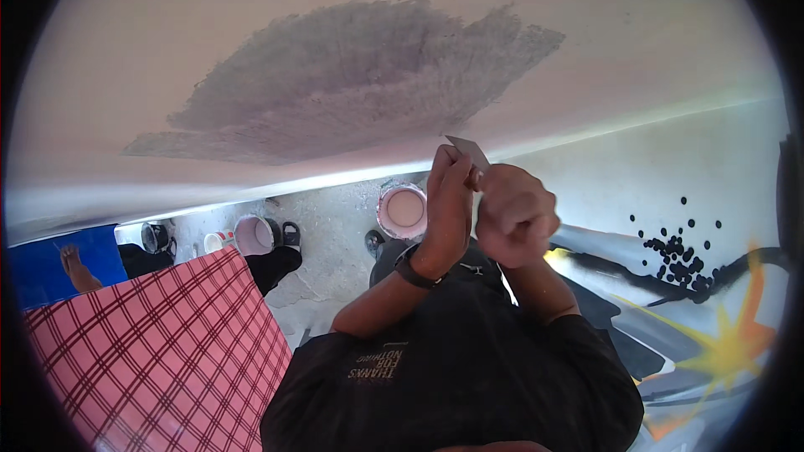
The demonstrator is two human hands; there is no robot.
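Note:
Both my hands are raised together in front of my chest, below a rough grey patch [360, 75] on the pale wall. Between them is a small putty knife [470, 151] with a flat, thin metal blade pointing up toward the wall. My right hand [517, 213] is closed in a fist at the handle end, which the fingers mostly hide. My left hand [450, 205], with a dark band on its wrist, presses its bent fingers against the blade's side. The blade stands apart from the grey patch.
A pink-stained bucket [403, 210] stands on the floor below my hands. Further left are another bucket [254, 235], a sandalled foot [291, 234] and a pink checked surface [159, 351]. To the right, a painted wall [703, 201] carries black dots and a yellow star shape.

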